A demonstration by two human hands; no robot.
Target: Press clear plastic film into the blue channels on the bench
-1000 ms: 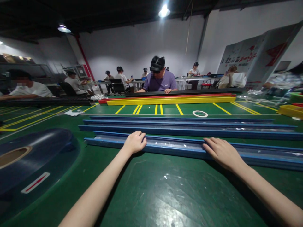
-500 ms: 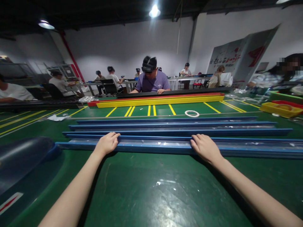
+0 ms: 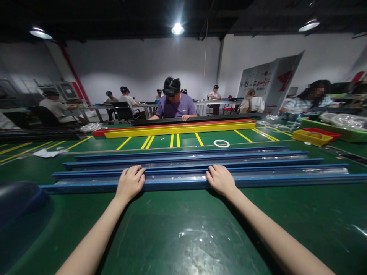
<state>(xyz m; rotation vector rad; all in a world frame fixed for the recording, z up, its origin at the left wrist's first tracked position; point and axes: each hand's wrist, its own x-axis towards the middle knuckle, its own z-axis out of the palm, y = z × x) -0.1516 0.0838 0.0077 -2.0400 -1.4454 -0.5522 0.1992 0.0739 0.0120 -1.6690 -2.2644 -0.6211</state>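
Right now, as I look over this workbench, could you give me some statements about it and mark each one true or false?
1. The left hand and the right hand both touch the nearest blue channel. True.
2. The white ring hangs from the right hand. False: it lies flat on the green tabletop.
3. The person across the table wears a purple shirt. True.
4. The long yellow bar lies between the two hands. False: it lies beyond the white ring.
5. The yellow tray sits left of the left hand. False: it sits right of the right hand.
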